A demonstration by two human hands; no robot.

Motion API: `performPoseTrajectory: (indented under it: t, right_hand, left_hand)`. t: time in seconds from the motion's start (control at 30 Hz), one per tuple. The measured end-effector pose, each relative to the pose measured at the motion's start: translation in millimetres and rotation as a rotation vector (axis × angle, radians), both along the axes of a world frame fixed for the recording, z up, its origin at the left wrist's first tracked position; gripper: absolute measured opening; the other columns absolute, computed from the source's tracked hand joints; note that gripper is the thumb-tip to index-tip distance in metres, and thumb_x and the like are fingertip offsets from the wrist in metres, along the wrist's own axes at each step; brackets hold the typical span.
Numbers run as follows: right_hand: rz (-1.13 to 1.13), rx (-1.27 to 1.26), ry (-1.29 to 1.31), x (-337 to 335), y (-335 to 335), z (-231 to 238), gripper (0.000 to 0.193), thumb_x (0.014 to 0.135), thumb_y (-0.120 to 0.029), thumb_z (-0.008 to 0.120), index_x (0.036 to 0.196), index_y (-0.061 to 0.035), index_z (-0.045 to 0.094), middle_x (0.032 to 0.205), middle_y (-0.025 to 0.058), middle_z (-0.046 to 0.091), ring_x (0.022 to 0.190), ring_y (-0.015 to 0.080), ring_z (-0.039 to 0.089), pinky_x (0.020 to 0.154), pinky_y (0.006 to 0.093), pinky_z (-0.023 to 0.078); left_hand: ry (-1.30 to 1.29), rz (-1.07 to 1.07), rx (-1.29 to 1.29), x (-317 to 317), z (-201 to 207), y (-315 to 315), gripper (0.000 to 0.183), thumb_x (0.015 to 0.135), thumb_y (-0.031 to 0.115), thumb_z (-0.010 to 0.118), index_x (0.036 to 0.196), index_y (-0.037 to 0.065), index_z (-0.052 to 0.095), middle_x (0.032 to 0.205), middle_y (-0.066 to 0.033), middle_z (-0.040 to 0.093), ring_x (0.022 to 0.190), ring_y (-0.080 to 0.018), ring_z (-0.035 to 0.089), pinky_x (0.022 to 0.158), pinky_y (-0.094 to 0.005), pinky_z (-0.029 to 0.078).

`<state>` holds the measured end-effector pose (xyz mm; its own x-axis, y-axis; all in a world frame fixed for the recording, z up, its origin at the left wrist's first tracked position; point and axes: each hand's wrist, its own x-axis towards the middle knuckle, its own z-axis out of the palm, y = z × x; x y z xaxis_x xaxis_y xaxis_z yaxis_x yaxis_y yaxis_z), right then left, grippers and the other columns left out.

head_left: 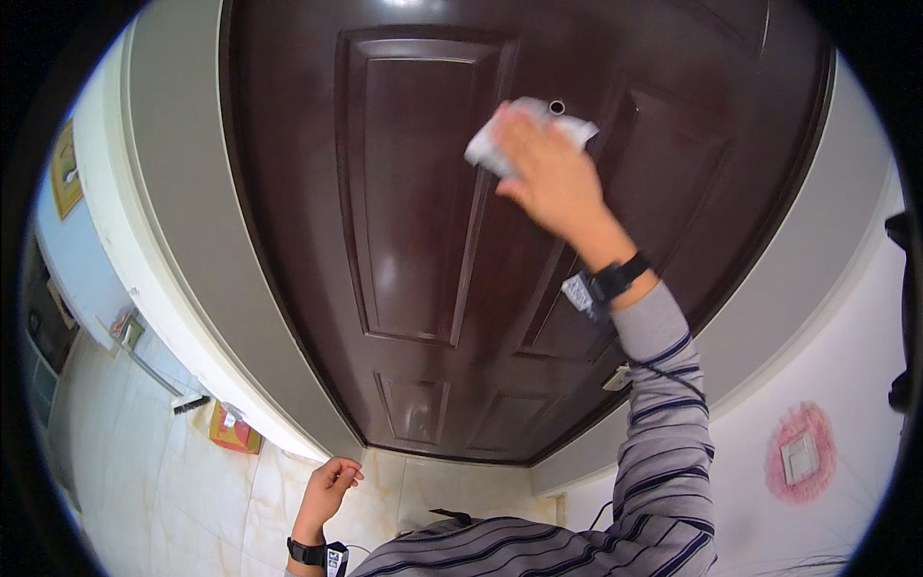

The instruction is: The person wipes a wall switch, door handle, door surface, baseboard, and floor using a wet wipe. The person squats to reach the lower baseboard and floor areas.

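My right hand (pixel 550 173) presses a thin white cloth (pixel 490 152), a wipe or tissue by its look, flat against the dark brown panelled door (pixel 413 192). The cloth spreads out past the fingers on both sides, just below a round peephole (pixel 557 108). Slight blur softens the fingertips and cloth. My left hand (pixel 329 489) hangs low by the foot of the door frame, its fingers curled in with nothing visible in them. Both wrists wear black bands with a pale tag.
A grey frame (pixel 183 144) surrounds the door. The door handle (pixel 617 378) is partly behind my right sleeve. A light switch (pixel 799 459) ringed in pink sits on the right wall. At left, a broom (pixel 189 403) and a red-and-yellow box (pixel 236 430) rest on the tiled floor.
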<state>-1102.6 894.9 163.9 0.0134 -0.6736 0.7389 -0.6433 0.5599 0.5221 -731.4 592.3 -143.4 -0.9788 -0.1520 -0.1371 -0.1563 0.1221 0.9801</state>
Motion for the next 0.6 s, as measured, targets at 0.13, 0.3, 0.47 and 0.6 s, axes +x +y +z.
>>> performPoseTrajectory:
  t: [0.13, 0.3, 0.47, 0.6]
  right_hand:
    - [-0.193, -0.071, 0.074, -8, 6, 26, 0.081, 0.085, -0.046, 0.064, 0.151, -0.0077, 0.037, 0.16, 0.0104, 0.032, 0.146, 0.0258, 0.032, 0.117, 0.0439, 0.029]
    - [-0.123, 0.037, -0.175, 10, 2, -53, 0.086, 0.082, -0.044, 0.067, 0.152, -0.0047, 0.035, 0.159, 0.0149, 0.032, 0.146, 0.0298, 0.032, 0.116, 0.047, 0.03]
    - [-0.082, 0.645, -0.315, 30, -12, -102, 0.097, 0.077, -0.042, 0.076, 0.156, -0.0126, 0.028, 0.149, 0.0047, 0.047, 0.137, 0.024, 0.043, 0.112, 0.04, 0.038]
    - [-0.058, 0.122, -0.162, 10, -31, -25, 0.088, 0.078, -0.038, 0.075, 0.153, -0.0162, 0.034, 0.149, 0.0106, 0.047, 0.128, 0.032, 0.052, 0.108, 0.0442, 0.042]
  left_hand:
    - [0.004, 0.007, 0.017, 0, 1, -11, 0.013, 0.101, 0.008, 0.055, 0.104, -0.002, 0.063, 0.088, -0.0041, 0.068, 0.078, -0.0104, 0.06, 0.074, -0.0244, 0.05]
    - [0.012, -0.002, 0.008, 4, 4, -19, 0.013, 0.101, 0.008, 0.055, 0.104, -0.002, 0.063, 0.087, -0.0041, 0.068, 0.078, -0.0104, 0.06, 0.074, -0.0245, 0.05]
    - [0.011, -0.043, -0.02, 4, 4, -38, 0.013, 0.102, 0.009, 0.054, 0.105, 0.0, 0.063, 0.089, -0.0024, 0.066, 0.079, -0.01, 0.059, 0.075, -0.0244, 0.05]
    - [0.046, -0.08, -0.01, -3, 2, -44, 0.013, 0.102, 0.009, 0.054, 0.105, 0.001, 0.064, 0.089, -0.0019, 0.067, 0.08, -0.0095, 0.059, 0.075, -0.0236, 0.05]
